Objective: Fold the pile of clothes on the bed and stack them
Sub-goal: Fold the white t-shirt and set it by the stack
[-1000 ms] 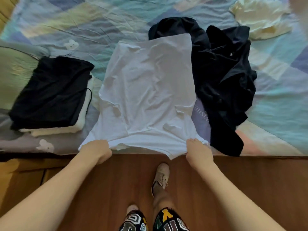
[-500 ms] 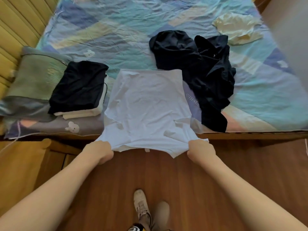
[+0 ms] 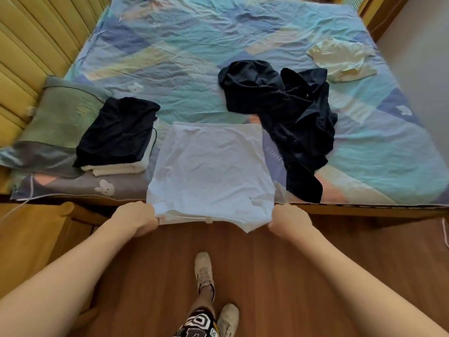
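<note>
Dragged nearer, white shirt [image 3: 211, 171] overhangs the bed [image 3: 170, 45] edge above wooden floor [image 3: 267, 263]; both hands' fingers clamp it.

A white shirt [image 3: 211, 171] lay flat on the bed [image 3: 170, 45], its near edge hanging off. Left of it sat a folded stack [image 3: 119, 139]. Right of it lay crumpled dark clothes [image 3: 291, 113].

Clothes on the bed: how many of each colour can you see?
White: 2, the shirt held by left hand and right hand, plus the folded white garment.
Black: 2, folded black garment and black heap, its count unclear.
Cream: 1, crumpled garment.
Total: 5.
</note>
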